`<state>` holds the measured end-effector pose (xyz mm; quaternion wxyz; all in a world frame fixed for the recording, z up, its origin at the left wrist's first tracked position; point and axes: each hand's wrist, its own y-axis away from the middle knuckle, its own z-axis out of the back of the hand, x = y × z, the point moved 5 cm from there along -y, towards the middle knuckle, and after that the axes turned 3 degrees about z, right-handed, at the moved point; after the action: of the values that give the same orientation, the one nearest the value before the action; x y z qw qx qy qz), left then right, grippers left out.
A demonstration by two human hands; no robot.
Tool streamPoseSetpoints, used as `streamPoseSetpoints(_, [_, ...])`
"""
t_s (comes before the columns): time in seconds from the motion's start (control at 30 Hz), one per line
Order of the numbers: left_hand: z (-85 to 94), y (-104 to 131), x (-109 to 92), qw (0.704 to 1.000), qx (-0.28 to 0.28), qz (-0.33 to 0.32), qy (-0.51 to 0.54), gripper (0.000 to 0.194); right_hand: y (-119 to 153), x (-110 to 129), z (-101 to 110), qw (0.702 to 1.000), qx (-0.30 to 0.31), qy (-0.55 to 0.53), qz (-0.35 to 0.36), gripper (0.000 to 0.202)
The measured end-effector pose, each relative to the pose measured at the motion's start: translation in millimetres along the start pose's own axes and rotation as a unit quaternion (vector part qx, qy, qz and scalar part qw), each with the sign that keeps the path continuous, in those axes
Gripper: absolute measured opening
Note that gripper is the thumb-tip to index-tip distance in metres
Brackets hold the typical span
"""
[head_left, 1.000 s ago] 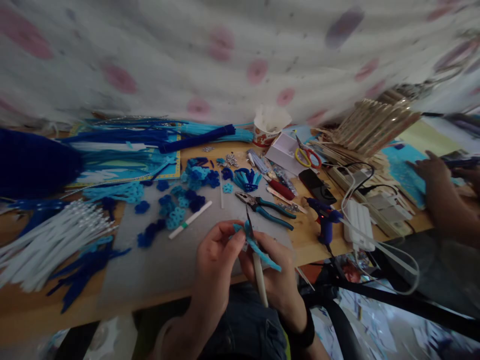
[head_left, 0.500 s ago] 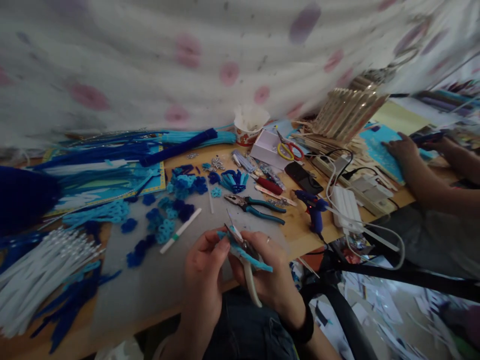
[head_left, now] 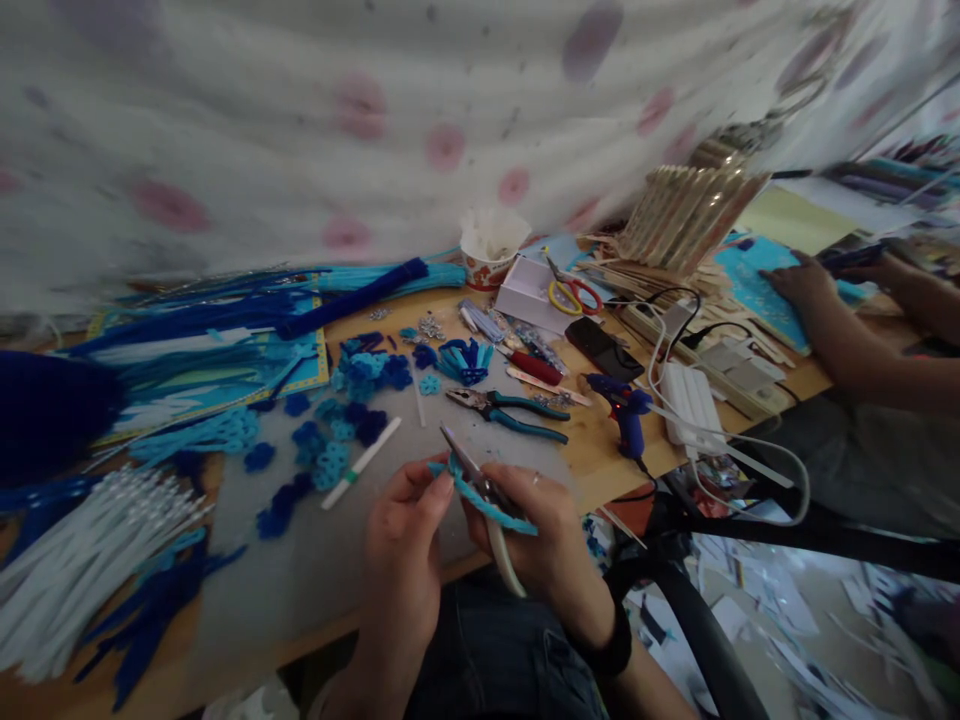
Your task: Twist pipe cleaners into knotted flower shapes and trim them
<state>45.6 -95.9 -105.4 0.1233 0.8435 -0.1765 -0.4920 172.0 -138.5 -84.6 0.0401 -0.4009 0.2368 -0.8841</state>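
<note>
- Evidently, the left hand (head_left: 405, 525) pinches one fuzzy light-blue strip (head_left: 519, 524).
- The right hand (head_left: 551, 525) grips one white-handled tool (head_left: 502, 558), probably scissors.
- Beyond: one grey mat (head_left: 300, 565), wooden table (head_left: 607, 482), pink-spotted white curtain (head_left: 262, 130).

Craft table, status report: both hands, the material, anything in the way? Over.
Left hand pinching light-blue fuzzy strip. Right hand gripping pale-handled scissors, blades at the strip. Teal-handled pliers lie just beyond, touching neither hand.

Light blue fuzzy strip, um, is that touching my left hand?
Touching. The head view shows the light blue strip pinched near one end between the thumb and fingers of your left hand.
</note>
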Motion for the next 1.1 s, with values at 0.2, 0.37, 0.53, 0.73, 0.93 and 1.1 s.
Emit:
streamPoseSetpoints(0.2, [-2.5,0,-2,0.999,-0.03,0.014,0.005,0.02,3,-31,-1,0.991,-0.001,-0.069,-0.116,0.017])
streamPoseSetpoints(0.37, [-1.7,-4,-3,1.0,-0.027,0.001,-0.005,0.018,0,-43,6,0.982,-0.014,-0.114,-0.149,0.033])
streamPoseSetpoints(0.53, [1.9,-8,-4,1.0,-0.004,0.006,-0.004,0.017,-1,-41,2,0.961,-0.018,-0.226,-0.159,0.028])
streamPoseSetpoints(0.73, [11.6,-18,-11,0.997,0.008,-0.032,-0.068,0.012,-4,-52,2,0.908,-0.069,-0.369,-0.188,0.029])
streamPoseSetpoints(0.93, [13.7,-22,-22,0.99,0.038,-0.06,-0.12,0.011,-6,-36,8,0.939,0.027,-0.301,-0.165,0.037])
streamPoseSetpoints(1.1, [17.7,-24,-28,0.994,0.02,-0.036,-0.103,0.012,-8,-47,6,0.965,0.066,-0.186,-0.17,0.031])
